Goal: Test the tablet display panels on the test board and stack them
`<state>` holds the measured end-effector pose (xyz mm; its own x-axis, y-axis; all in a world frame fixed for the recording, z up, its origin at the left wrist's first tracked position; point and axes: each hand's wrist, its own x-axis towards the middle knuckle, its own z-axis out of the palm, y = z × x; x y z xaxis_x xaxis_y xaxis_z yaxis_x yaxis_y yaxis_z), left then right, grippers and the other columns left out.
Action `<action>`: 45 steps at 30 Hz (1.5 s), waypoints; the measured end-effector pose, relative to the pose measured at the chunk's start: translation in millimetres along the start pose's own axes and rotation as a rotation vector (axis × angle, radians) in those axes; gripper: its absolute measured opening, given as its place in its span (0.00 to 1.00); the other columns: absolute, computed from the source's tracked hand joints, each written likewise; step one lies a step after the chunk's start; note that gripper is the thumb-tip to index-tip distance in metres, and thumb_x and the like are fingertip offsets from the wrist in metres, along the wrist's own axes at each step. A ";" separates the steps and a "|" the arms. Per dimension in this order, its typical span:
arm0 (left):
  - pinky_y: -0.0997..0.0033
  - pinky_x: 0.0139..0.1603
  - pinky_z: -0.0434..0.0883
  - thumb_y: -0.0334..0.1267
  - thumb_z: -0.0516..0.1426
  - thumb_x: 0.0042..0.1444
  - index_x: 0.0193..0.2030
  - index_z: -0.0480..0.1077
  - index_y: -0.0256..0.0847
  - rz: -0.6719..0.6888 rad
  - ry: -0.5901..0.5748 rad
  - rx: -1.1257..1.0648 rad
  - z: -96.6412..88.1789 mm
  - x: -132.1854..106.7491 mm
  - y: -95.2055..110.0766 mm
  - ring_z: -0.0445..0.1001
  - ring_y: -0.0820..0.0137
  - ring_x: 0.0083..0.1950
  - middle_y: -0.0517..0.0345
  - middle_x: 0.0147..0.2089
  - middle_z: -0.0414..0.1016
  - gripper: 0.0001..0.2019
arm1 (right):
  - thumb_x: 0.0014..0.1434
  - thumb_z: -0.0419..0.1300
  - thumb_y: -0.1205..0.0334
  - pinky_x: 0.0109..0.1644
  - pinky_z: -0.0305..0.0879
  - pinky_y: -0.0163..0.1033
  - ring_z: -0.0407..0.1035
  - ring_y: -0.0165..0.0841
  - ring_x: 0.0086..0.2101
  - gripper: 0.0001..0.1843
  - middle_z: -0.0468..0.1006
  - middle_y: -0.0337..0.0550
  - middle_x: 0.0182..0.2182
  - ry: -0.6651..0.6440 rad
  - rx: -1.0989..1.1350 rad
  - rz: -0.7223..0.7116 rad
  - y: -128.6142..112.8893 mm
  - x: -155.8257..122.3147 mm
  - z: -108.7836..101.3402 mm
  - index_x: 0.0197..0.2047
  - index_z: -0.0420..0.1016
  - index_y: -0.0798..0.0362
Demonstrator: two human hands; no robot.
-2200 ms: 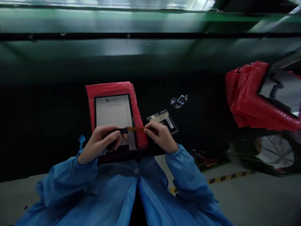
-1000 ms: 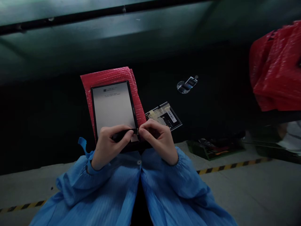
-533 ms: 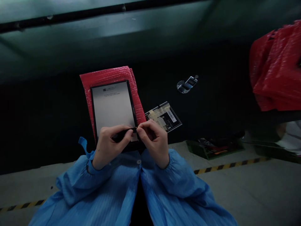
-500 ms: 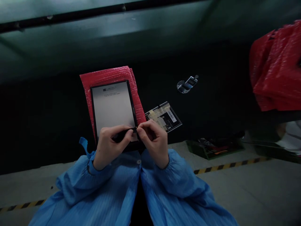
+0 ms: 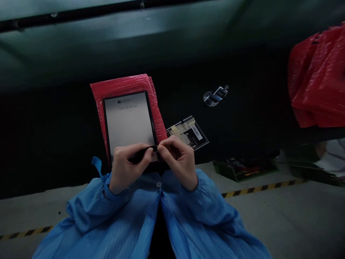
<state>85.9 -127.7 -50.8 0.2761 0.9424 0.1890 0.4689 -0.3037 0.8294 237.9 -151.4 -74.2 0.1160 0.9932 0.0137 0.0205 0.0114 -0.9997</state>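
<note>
A flat display panel with a pale grey face and black rim lies on red bubble wrap on a dark table. At the panel's near edge both hands meet. My left hand pinches a thin dark strip, the panel's flex cable, between thumb and forefinger. My right hand pinches the same cable's right end, fingers curled tight. Both sleeves are blue.
A small black board with labels and tape lies right of the panel. A small shiny metal tool rests farther back. A heap of red bubble wrap fills the right edge. The floor below has yellow-black tape.
The orange flex strip, stretched out between my hands 2.2 s ago, is now folded in and my fingertips have come together at the panel's near edge. The view has tilted slightly.
</note>
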 end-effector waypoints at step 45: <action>0.69 0.28 0.58 0.54 0.52 0.63 0.32 0.70 0.44 -0.548 -0.165 0.802 -74.3 -21.2 -48.1 0.71 0.63 0.27 0.59 0.24 0.71 0.17 | 0.66 0.52 0.66 0.45 0.70 0.39 0.73 0.32 0.39 0.14 0.76 0.43 0.41 -0.216 -0.258 0.152 8.4 -33.8 -18.6 0.53 0.70 0.53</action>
<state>-4.8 -122.6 -55.6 -0.0648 0.9683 -0.2411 0.9803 0.1070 0.1660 252.6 -187.0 -82.6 -0.0752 0.9831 -0.1669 0.2725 -0.1407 -0.9518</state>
